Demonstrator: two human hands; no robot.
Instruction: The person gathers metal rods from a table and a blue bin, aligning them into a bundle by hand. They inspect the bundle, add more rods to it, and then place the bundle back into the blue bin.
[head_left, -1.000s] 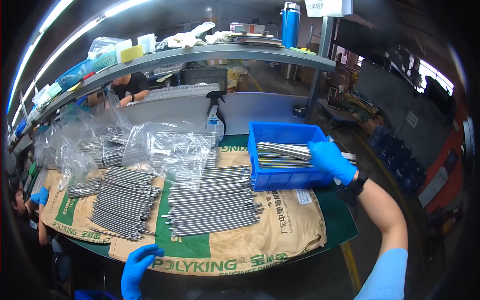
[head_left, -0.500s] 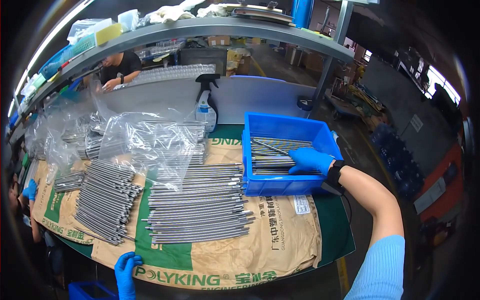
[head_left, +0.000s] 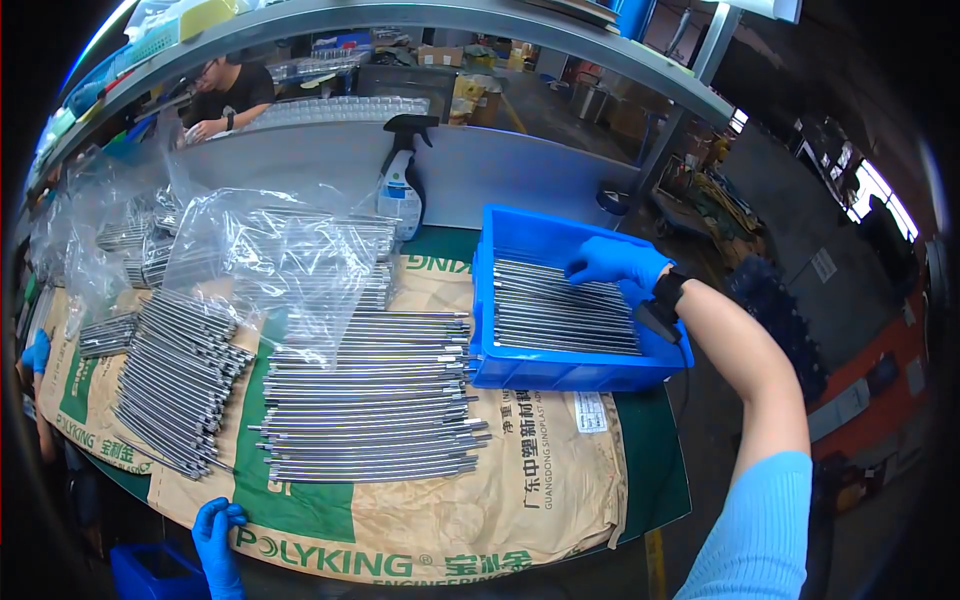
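Note:
My right hand (head_left: pixel 620 262), in a blue glove, is over the blue plastic bin (head_left: pixel 580 372) with its fingers stretched toward the left. No rod shows in its grasp. Under it, thin metal rods (head_left: pixel 560 315) lie side by side across the bin. My left hand (head_left: pixel 215 540), also gloved in blue, hangs at the near edge of the table, its fingers curled together and nothing visible in them. The nearest things to it are a row of metal rods (head_left: pixel 370 410) and a slanted pile of rods (head_left: pixel 180 375), both on brown paper sacking (head_left: pixel 560 540).
Clear plastic bags (head_left: pixel 270 260) cover more rods at the back left. A spray bottle (head_left: pixel 402 190) stands by the low grey partition (head_left: pixel 520 170). A shelf (head_left: pixel 400 28) crosses overhead. Another person (head_left: pixel 232 95) sits beyond; another's gloved hand (head_left: pixel 37 352) is far left.
The rod that lay tilted by my right hand in the bin now lies level among the others. My right hand has lifted off the rods. The whole view has shifted slightly.

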